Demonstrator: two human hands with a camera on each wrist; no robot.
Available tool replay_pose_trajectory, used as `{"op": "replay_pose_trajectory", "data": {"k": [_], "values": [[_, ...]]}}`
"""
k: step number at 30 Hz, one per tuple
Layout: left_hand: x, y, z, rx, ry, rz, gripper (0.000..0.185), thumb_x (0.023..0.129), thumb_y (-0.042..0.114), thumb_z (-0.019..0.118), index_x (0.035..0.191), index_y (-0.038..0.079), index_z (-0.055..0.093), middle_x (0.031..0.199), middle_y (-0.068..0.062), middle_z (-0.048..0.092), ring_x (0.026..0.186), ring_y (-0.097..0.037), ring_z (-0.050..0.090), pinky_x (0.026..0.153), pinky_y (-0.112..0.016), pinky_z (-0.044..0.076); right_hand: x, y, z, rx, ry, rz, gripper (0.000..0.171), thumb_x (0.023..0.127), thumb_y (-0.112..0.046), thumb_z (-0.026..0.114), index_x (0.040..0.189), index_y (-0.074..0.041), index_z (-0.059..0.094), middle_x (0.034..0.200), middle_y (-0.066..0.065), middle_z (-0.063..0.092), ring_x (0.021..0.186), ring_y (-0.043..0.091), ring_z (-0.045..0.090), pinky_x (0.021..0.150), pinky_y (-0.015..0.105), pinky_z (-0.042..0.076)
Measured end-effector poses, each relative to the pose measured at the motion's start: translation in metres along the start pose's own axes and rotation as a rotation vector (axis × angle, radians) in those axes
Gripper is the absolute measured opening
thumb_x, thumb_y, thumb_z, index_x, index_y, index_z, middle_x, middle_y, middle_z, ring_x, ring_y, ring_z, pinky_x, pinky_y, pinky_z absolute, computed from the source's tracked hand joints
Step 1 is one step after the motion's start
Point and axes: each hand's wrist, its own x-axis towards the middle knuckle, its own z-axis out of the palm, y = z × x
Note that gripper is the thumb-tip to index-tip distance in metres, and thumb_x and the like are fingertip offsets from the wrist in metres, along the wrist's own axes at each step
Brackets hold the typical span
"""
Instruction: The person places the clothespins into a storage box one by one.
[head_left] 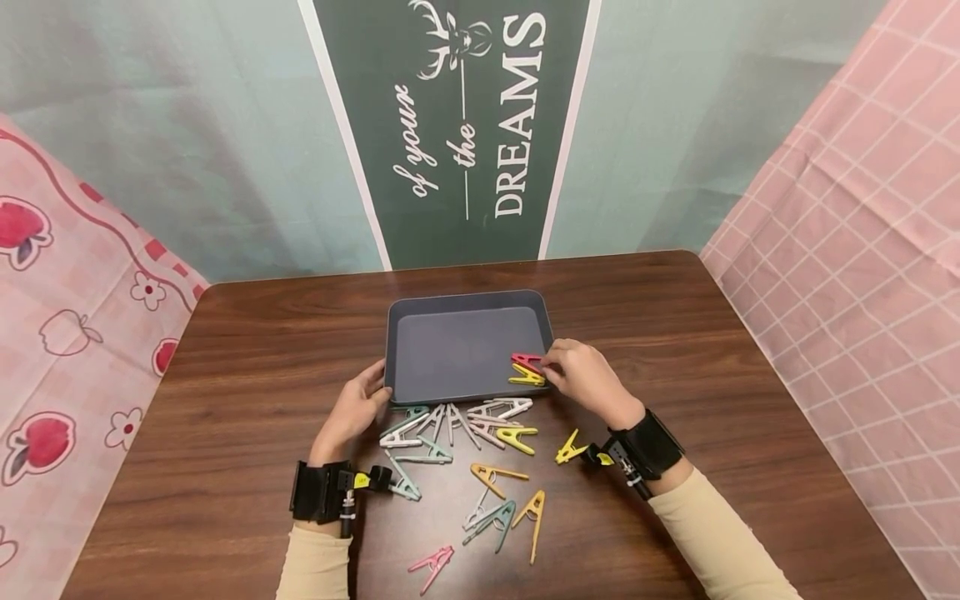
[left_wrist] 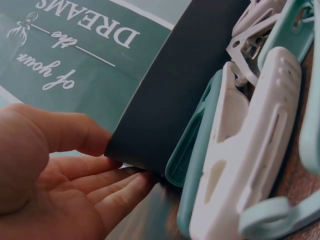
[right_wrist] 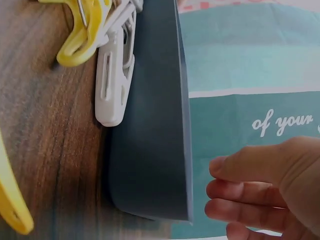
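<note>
A dark grey tray (head_left: pixel 465 350) lies on the table. My left hand (head_left: pixel 356 404) holds its near left corner, the thumb at the rim and the fingers against the outer side (left_wrist: pixel 85 185). My right hand (head_left: pixel 588 379) is over the tray's right edge, fingers loosely bent near a red clothespin (head_left: pixel 527 361). Nothing shows between these fingertips in the right wrist view; the tray wall hides the red clothespin there. A yellow clothespin (head_left: pixel 528 376) lies beside the red one inside the tray.
Several white, green and pink-white clothespins (head_left: pixel 450 425) crowd the tray's near side. Yellow (head_left: pixel 570 448), orange (head_left: pixel 531 521), teal (head_left: pixel 495 523) and pink (head_left: pixel 432 568) ones lie nearer on the wooden table (head_left: pixel 262 367). Printed cloths hang around the table.
</note>
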Motion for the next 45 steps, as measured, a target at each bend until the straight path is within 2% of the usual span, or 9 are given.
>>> {"op": "replay_pose_trajectory", "data": {"k": [4,13,19,24,31,38,45], "values": [[-0.001,-0.001,0.000,-0.001,-0.001,-0.003,0.058,0.099,0.002,0.042,0.152,-0.003,0.019,0.154,-0.029,0.030,0.142,-0.042,0.035,0.114,-0.051,0.037,-0.009,-0.003,-0.005,0.024,-0.038,0.006,0.008,0.084,-0.011,0.072,0.091,-0.007,0.074,0.086,0.006,0.067,0.080,0.018,0.065,0.070,0.034,0.054],[-0.001,-0.002,0.001,-0.011,0.000,0.013,0.057,0.098,0.000,0.041,0.152,-0.004,0.020,0.153,-0.030,0.031,0.141,-0.042,0.035,0.113,-0.050,0.036,-0.028,-0.005,-0.010,0.021,-0.131,-0.078,0.009,0.084,-0.016,0.073,0.091,-0.010,0.075,0.085,0.000,0.067,0.075,0.011,0.062,0.065,0.027,0.052],[-0.001,-0.001,0.002,-0.005,0.013,-0.028,0.058,0.099,0.003,0.042,0.152,-0.001,0.020,0.152,-0.029,0.033,0.141,-0.041,0.036,0.114,-0.051,0.036,-0.044,0.000,-0.011,0.026,-0.185,-0.120,0.012,0.085,-0.017,0.072,0.094,-0.010,0.074,0.091,0.003,0.068,0.081,0.015,0.066,0.068,0.029,0.055],[-0.002,0.000,0.003,-0.010,0.010,-0.046,0.058,0.099,0.005,0.042,0.152,-0.001,0.020,0.152,-0.028,0.035,0.141,-0.041,0.037,0.114,-0.051,0.036,-0.052,0.004,-0.011,0.031,-0.237,-0.144,0.014,0.084,-0.019,0.073,0.096,-0.011,0.073,0.093,0.001,0.068,0.083,0.013,0.065,0.071,0.031,0.055],[-0.001,0.000,0.002,-0.021,0.012,-0.019,0.058,0.098,0.001,0.042,0.152,-0.003,0.020,0.151,-0.028,0.035,0.140,-0.040,0.039,0.113,-0.049,0.037,-0.060,0.010,-0.013,0.054,-0.309,-0.180,0.024,0.079,-0.018,0.076,0.099,-0.006,0.072,0.094,0.004,0.067,0.085,0.015,0.063,0.072,0.031,0.054],[0.000,-0.002,0.001,-0.036,0.008,-0.021,0.058,0.098,0.002,0.043,0.152,-0.001,0.020,0.152,-0.028,0.033,0.141,-0.040,0.037,0.114,-0.050,0.036,-0.064,0.015,-0.012,0.086,-0.379,-0.159,0.027,0.075,-0.018,0.079,0.099,-0.008,0.072,0.098,0.001,0.066,0.089,0.014,0.063,0.075,0.030,0.055],[-0.001,-0.003,0.001,-0.047,-0.005,-0.002,0.057,0.100,0.002,0.041,0.153,0.000,0.020,0.154,-0.027,0.031,0.143,-0.039,0.035,0.114,-0.050,0.036,-0.065,0.017,-0.008,0.105,-0.379,-0.198,0.024,0.072,-0.009,0.080,0.094,-0.008,0.073,0.094,0.000,0.066,0.087,0.013,0.063,0.074,0.028,0.055]]}}
